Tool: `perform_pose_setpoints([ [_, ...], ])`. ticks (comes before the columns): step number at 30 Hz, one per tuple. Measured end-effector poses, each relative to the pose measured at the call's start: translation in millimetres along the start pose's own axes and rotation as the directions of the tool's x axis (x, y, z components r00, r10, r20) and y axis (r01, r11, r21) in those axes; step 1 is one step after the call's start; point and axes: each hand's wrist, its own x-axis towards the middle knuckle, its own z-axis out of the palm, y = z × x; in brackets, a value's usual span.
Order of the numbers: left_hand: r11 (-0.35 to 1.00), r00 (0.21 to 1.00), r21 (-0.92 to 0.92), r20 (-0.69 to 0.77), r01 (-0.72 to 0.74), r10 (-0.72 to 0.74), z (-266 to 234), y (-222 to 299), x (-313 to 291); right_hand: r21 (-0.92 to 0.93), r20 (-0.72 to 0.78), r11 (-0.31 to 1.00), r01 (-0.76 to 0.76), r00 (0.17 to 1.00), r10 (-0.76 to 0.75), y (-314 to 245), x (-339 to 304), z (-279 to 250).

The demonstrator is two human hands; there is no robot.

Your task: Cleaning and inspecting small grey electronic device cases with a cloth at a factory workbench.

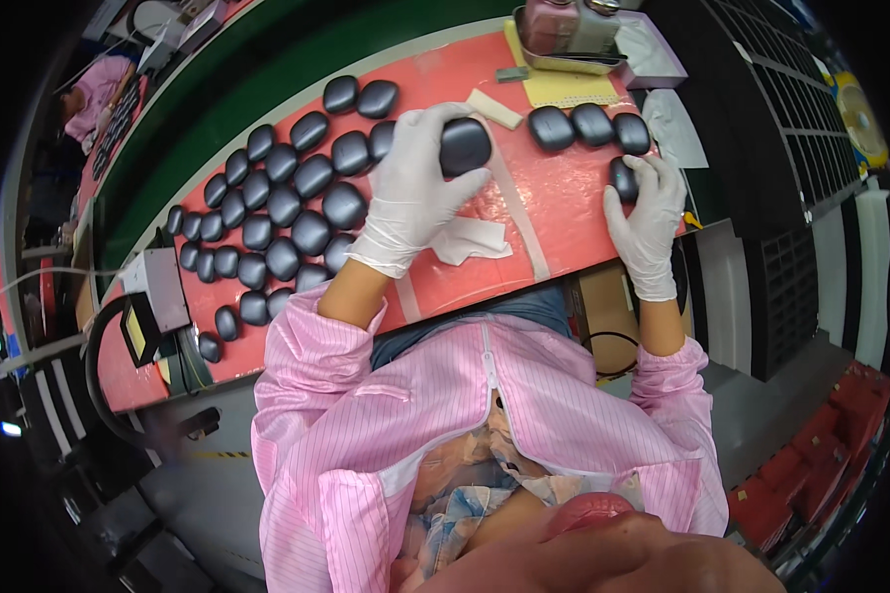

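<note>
White gloves cover both my hands. Between the thumb and fingers of my left hand (pixel 410 188) is a glossy dark grey rounded case (pixel 465 146), raised over the red table mat. My right hand (pixel 651 212) has its fingers closed around another dark case (pixel 623 180) at the table's right side. Just beyond it, three similar cases (pixel 591 126) lie in a short row. Many more cases (pixel 284 206) spread in slanting rows to the left of my left hand, which hides part of them. A crumpled white cloth (pixel 473 240) lies below that hand.
At the back, a metal tray (pixel 574 61) of bottles stands near yellow paper (pixel 564 89) and an open tissue box (pixel 651 54). A small off-white block (pixel 494 109) lies nearby. Black racking (pixel 791 119) rises at right; a lamp (pixel 138 331) stands left. Another person (pixel 99 94) sits far left.
</note>
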Motion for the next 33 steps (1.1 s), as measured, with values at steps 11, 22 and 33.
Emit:
perform_pose_setpoints([
  [11, 0.596, 0.969, -0.786, 0.018, 0.167, -0.248, 0, 22, -82, 0.799, 0.594, 0.005, -0.601, 0.789, -0.157, -132, 2, -3],
  [22, 0.266, 0.904, -0.909, 0.211, 0.321, -0.371, -9, -3, -138, 0.792, 0.598, 0.299, -0.532, 0.776, -0.202, -152, -19, 0],
  [33, 0.237, 0.955, -0.933, 0.232, 0.273, -0.187, 21, -1, -160, 0.804, 0.461, 0.430, -0.410, 0.887, -0.014, -154, -49, -1],
])
